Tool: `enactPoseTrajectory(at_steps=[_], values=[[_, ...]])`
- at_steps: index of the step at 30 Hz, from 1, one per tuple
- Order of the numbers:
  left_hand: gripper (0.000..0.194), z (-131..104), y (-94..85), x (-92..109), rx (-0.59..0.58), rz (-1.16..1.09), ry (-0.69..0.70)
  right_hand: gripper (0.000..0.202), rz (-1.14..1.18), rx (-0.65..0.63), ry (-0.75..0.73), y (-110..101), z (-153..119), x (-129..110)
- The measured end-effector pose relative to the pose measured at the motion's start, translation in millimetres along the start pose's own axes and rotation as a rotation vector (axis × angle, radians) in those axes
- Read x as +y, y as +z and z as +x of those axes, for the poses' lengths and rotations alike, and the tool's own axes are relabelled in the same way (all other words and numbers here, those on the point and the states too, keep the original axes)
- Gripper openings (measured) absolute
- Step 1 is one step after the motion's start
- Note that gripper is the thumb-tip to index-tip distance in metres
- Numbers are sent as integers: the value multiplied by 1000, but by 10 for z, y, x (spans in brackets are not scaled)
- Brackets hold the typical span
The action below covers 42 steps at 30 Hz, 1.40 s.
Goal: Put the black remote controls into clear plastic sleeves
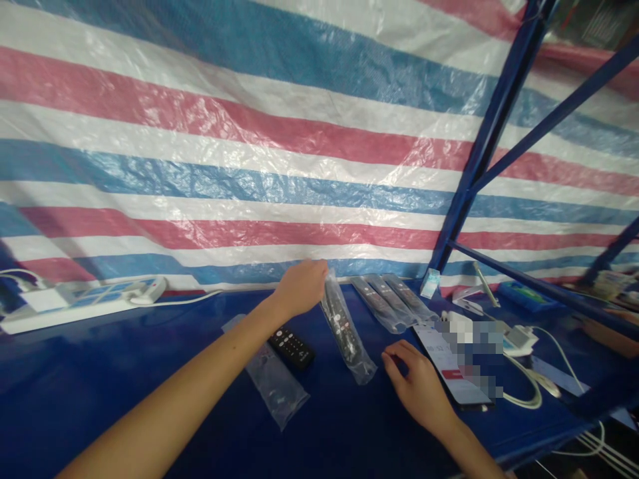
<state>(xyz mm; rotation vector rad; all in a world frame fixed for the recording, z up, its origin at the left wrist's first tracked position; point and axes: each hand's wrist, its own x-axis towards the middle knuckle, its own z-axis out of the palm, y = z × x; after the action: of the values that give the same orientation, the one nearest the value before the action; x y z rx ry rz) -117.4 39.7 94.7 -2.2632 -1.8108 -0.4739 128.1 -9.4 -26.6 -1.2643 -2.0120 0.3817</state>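
My left hand is closed on the top end of a clear plastic bag with a black remote inside, at the middle of the blue table. Under my left forearm lie a bare black remote and a flat clear plastic bag, both partly covered by the arm. My right hand rests to the right of the bagged remote, fingers curled and apart from it, holding nothing that I can see. Several bagged remotes lie side by side behind it.
A phone lies right of my right hand, with white cables beyond. A white power strip is at the left. A small box stands by the blue frame. Another person's arm shows far right.
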Motion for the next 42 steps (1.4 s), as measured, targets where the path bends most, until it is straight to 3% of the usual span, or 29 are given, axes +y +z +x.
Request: enactPoseTrajectory(at_steps=[4,8,15,19,23,25,27,30,32,33,37,39,42], values=[[25,-24,-355,313,41,56,111,17,-75,-119,81,-61,-98,71],[22,-31,-582,532,23,166,201,19,-148,-156,111,-61,-99,-19],[22,-19,-824,604,72,255,209,34,-235,-223,126,27,16,-248],[20,-13,-995,599,138,265,165,28,-256,-219,107,87,57,-293],[22,-38,-1379,368,276,180,73,17,-239,-214,101,101,71,-268],[23,-84,-1560,76,404,82,-12,16,-241,-219,105,83,89,-233],[27,-161,-1606,-311,517,-66,-115,18,-266,-225,118,63,130,-202],[27,-335,-1299,-902,428,-349,-350,21,-310,-240,132,58,240,-206],[26,-477,-898,-1188,284,-463,-457,22,-343,-264,121,83,333,-253],[25,-548,-676,-1284,196,-516,-443,23,-361,-277,113,104,382,-285],[35,-784,71,-1431,100,-594,-429,25,-408,-307,75,240,561,-418],[35,-856,288,-1441,84,-559,-408,26,-404,-313,55,329,629,-470],[32,-921,463,-1447,86,-503,-405,27,-390,-319,27,462,690,-536]])
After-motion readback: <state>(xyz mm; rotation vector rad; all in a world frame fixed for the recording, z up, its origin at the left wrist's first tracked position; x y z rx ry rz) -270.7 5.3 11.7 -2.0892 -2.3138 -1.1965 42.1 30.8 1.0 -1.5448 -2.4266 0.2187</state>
